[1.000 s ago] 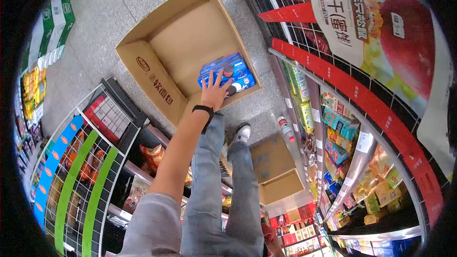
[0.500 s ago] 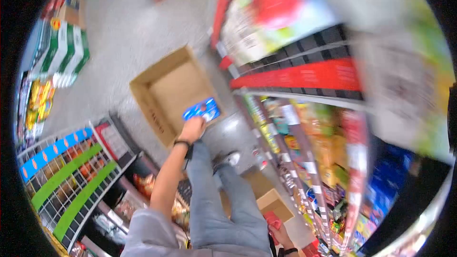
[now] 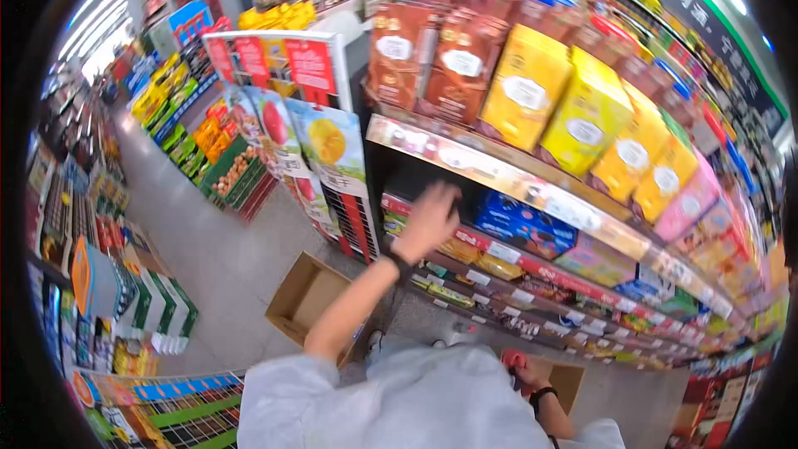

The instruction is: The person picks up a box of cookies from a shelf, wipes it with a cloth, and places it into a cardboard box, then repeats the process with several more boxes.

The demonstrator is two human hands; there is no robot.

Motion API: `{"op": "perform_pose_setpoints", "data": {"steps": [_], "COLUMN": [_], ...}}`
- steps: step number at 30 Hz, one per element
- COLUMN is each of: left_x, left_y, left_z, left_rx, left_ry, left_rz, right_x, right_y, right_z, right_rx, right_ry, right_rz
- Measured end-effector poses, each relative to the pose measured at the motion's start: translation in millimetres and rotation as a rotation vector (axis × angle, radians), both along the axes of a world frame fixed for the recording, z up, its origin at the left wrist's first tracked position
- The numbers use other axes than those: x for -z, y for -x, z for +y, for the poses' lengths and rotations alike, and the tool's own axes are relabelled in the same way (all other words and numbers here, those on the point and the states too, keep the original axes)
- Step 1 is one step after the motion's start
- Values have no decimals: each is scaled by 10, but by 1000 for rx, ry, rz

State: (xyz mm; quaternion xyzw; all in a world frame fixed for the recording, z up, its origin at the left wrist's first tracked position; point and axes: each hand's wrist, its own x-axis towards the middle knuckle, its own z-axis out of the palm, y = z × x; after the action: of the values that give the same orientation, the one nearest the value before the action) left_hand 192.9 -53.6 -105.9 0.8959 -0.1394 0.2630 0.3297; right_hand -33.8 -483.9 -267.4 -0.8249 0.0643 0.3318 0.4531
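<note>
My left hand (image 3: 428, 220) reaches up to a dark gap on the shelf under the top row, its fingers stretched out with nothing seen in them. Just right of it on that shelf are blue packs (image 3: 528, 229). Low at my right side, my right hand (image 3: 532, 376) is closed around a crumpled red cloth-like thing (image 3: 514, 359). Below my left forearm stands an open cardboard box (image 3: 303, 295) on the floor; the arm hides part of its inside. Another cardboard box (image 3: 567, 384) lies on the floor behind my right hand.
Brown, yellow and pink pouches (image 3: 525, 87) fill the top shelf (image 3: 499, 168). A display rack with fruit-picture bags (image 3: 328, 141) stands left of the shelf. A wire rack (image 3: 179, 411) is at lower left. Green-and-white cartons (image 3: 162, 308) stand across the aisle.
My left hand has left the blue package at the cardboard box and moved up to the shelf. My view has swung up toward the shelves. My right hand still holds the red thing.
</note>
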Motion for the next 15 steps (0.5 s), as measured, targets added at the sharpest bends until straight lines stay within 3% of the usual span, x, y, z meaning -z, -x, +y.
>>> {"op": "perform_pose_setpoints", "data": {"steps": [1,2,4,9,15], "left_x": [6,181,-1,218,72], "left_y": [-292,-636,-879,-1295,-1306], "left_z": [36,111,207,328,259], "left_rx": [-49,-96,-51,-107,-124], "left_ry": [-65,-198,-337,-648,-777], "left_rz": [-173,-44,98,105,54], "right_x": [230,427,843,1745,1998], "right_y": [164,291,571,943,1135], "right_z": [-97,-171,-235,139,460], "right_rx": [62,128,268,605,867], "right_ry": [-79,-91,-130,-300,-490], "right_rz": [-33,-25,0,66,110]}}
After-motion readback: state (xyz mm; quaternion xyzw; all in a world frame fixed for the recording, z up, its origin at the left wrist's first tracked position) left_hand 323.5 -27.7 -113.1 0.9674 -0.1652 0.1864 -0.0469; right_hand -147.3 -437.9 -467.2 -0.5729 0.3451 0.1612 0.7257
